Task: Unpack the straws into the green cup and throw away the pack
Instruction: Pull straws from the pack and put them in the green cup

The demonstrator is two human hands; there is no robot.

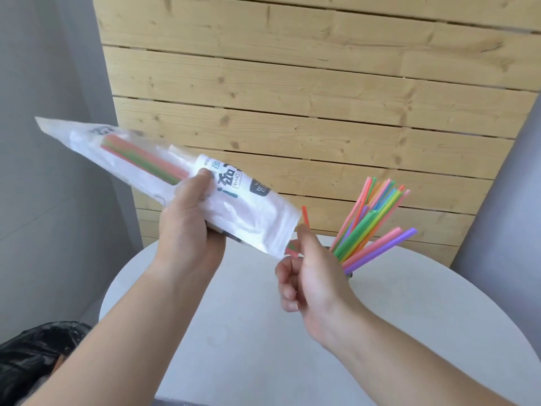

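Above the white surface (234,317) the left hand (187,227) grips the tilted pack (146,168) while the right hand (307,276) pinches straws (305,216) at its mouth, best drawn straight out, then dropped into the bunch (371,227) beside, cup hidden

Two hands and forearms, bare as far as the frame showed.

Left forearm (123,332) entered from 7 o'clock and right forearm (395,347) from 5 o'clock. Both were bare skin from the bottom edge up to the wrist, smooth, broad at the edge and narrowing toward the hand. Left hand (187,227), at 9 o'clock of centre, showed its back, with rounded knuckles and a soft fold at the base of the thumb. Its thumbnail (205,173) was short and plain. Right hand (304,276), just past centre toward 5 o'clock, showed its thumb side. Its fingernails (288,294) were trimmed short, plain and slightly glossy. Shallow creases marked the finger joints.
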